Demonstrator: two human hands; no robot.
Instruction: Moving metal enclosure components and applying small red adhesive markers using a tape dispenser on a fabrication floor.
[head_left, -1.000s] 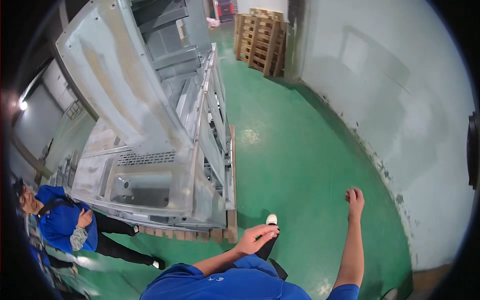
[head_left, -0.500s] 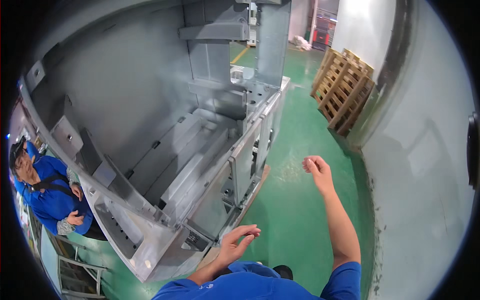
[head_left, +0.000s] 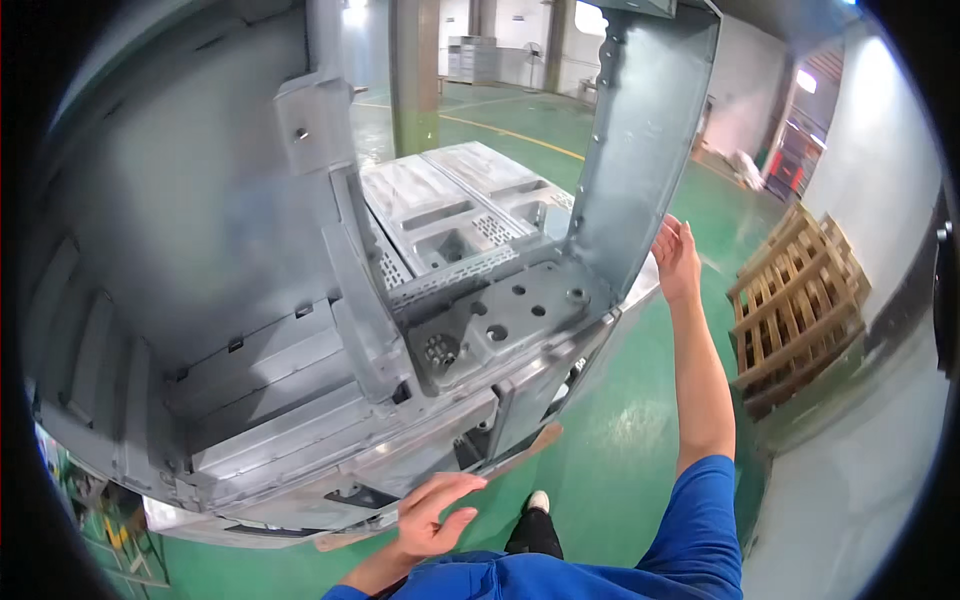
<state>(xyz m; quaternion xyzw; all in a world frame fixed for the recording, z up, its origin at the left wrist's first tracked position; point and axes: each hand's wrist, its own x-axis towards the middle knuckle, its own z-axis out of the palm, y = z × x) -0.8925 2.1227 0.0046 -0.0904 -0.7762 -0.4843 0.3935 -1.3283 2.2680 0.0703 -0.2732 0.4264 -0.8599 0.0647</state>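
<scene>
A large grey sheet-metal cab frame (head_left: pixel 420 430) fills the left and middle of the view. Above its right corner rises a tall metal post (head_left: pixel 650 130). My right hand (head_left: pixel 677 262) is raised at the post's outer edge, fingers stretched and holding nothing; whether they touch the metal I cannot tell. Low in front, my left hand (head_left: pixel 437 515) is beside the frame's lower side, with its fingers extended and thumb apart, and nothing in it. Between post and inner bracket lies a metal plate with round holes (head_left: pixel 520 315).
Wooden pallets (head_left: pixel 800 300) lean against the wall at the right. Beyond the frame stand pale metal panels with slots (head_left: pixel 470 190). Green floor (head_left: pixel 630 430) runs between frame and wall. A wooden board (head_left: pixel 545 440) sticks out beneath the frame.
My view has swung and I have moved along the frame toward the post. My right hand has risen to the post's edge. The person at the left is out of view.
</scene>
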